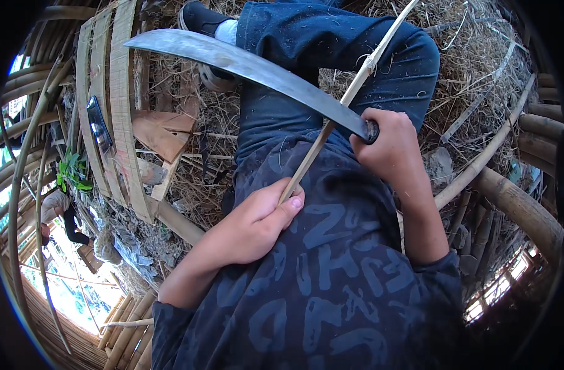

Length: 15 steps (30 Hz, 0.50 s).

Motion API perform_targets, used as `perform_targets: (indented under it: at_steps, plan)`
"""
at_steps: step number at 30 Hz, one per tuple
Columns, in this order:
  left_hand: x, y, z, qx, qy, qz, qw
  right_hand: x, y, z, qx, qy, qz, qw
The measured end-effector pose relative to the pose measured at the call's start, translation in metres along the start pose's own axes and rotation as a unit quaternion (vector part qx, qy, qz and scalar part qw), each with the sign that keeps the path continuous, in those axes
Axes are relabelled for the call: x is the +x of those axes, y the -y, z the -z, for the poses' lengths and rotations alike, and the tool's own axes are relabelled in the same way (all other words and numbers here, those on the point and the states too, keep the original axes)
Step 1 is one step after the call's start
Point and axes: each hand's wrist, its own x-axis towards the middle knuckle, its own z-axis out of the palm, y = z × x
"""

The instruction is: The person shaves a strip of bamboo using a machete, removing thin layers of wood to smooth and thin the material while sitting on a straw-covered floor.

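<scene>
A long machete (245,69) with a broad, curved grey blade crosses in front of my legs, its tip pointing to the far left. My right hand (390,143) is closed around its dark handle. Beneath the blade, and touching it, runs a pale bamboo strip (360,83) with a knobby node near its upper part. The strip slants from the top right down to my left hand (263,221), which grips its lower end against my shirt. Above the blade the strip looks light and freshly bared; below it looks browner.
Left of my legs stands a slatted wooden bench (123,111) with a dark phone (99,123) on it. Wood offcuts (161,132) lie beside it. Dry straw (479,80) covers the ground. A bamboo pole (519,209) lies at right. Another person (60,209) is at far left.
</scene>
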Motion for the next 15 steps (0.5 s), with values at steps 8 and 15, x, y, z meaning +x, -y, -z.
perform_targets:
  at_steps: [8,15]
  plan:
    - [0.001,-0.004,0.001,-0.002,0.006,-0.001,1.000,-0.017,0.021,-0.008,0.064,0.043,0.065,0.995]
    - [-0.004,-0.006,-0.004,0.016,-0.019,0.009,1.000,0.007,-0.014,-0.007,0.008,-0.032,-0.011,0.999]
